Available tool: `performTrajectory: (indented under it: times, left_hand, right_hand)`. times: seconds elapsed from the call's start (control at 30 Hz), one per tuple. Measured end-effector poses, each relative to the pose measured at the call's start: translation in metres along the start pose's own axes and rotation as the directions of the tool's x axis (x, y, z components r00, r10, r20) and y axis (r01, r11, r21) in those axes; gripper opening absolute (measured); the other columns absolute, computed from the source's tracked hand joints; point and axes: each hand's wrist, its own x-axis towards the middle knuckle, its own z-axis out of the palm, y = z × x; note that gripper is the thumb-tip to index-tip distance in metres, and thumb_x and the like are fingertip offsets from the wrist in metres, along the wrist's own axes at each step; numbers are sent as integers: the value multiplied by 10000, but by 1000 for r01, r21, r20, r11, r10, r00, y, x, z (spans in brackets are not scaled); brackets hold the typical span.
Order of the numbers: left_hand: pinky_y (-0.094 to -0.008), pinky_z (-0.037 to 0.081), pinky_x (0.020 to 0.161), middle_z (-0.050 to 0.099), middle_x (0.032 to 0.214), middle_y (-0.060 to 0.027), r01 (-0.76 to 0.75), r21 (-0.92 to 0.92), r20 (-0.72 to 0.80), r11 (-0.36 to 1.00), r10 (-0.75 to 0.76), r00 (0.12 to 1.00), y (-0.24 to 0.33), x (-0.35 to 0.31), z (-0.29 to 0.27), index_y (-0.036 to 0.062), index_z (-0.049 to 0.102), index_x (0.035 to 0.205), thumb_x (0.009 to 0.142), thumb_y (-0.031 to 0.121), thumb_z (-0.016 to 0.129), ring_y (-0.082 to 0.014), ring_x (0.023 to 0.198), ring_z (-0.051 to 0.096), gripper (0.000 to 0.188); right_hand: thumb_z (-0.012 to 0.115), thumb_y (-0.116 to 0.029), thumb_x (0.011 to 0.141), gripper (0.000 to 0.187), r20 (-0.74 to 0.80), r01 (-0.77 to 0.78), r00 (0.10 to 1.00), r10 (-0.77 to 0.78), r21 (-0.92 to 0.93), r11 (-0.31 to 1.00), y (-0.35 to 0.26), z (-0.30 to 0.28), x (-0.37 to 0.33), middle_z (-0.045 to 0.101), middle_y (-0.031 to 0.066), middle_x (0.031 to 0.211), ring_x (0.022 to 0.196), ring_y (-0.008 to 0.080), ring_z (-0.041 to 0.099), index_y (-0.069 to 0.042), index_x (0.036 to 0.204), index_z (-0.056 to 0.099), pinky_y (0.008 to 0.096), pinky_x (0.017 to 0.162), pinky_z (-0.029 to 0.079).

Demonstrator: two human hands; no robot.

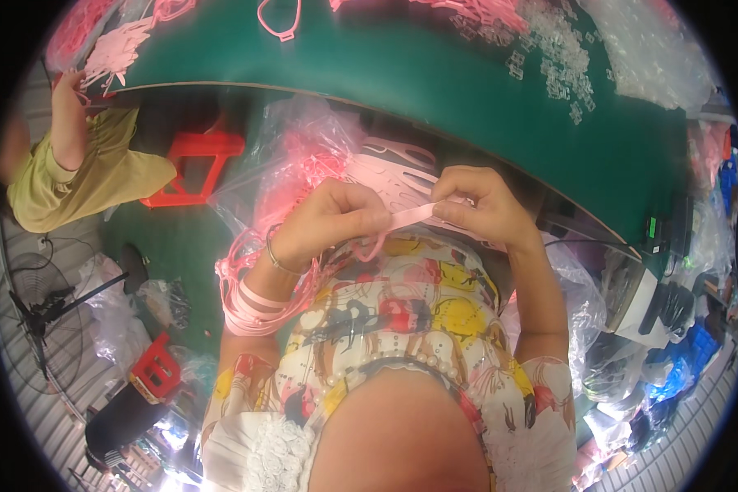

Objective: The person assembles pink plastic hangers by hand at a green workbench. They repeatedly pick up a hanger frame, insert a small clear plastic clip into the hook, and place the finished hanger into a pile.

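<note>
My L hand point(336, 220) & R hand point(485, 207) pinch a pink strap point(412, 216) btwn them; looped bands point(254, 316) hang just behind L hand.

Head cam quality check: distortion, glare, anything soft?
Head view: strong fisheye, black corners, and the green table's near edge looks bowed; washed-out glare at lower left, plus sheen on the clear plastic bag at upper right; the pink strap near centre reads fairly clear, while the fan by the left rim looks softer.

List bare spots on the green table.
Free: green table between lone pink loop and clear clips, down to its near edge. Crowded: far right, under clear plastic; around left hand and right hand, pink straps.
</note>
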Motion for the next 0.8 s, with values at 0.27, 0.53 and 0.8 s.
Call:
performTrajectory:
  times: [0.27, 0.53, 0.8]
  left_hand:
    - [-202, 421, 501, 620, 627, -35, 35, 13, -38, 999, -34, 999, -5, 4, 1, 5, 664, 762, 848, 95, 642, -71, 551, 557, 126]
    - [-209, 430, 514, 625, 634, -49, 43, 2, -32, 999, -43, 999, -11, 7, 1, -3, 671, 774, 829, 76, 635, -82, 551, 559, 103]
    - [-218, 440, 530, 621, 664, -54, 54, -60, -26, 997, -56, 998, -10, 7, 5, -13, 664, 771, 829, 58, 611, -102, 581, 576, 107]
  right_hand:
    - [688, -67, 795, 91, -61, -36, 997, 37, 13, 999, -7, -4, -7, 623, 34, 837, 796, 112, 560, -13, 850, 639, 258, 741, 444]
    - [605, -101, 871, 137, -49, -113, 991, 127, 229, 967, -9, -10, -14, 571, -19, 867, 793, 55, 484, -17, 980, 599, 220, 728, 402]
    - [591, -127, 886, 142, -50, -89, 993, 106, 270, 959, -4, -11, -15, 526, -42, 837, 745, 34, 440, -30, 989, 582, 200, 680, 370]
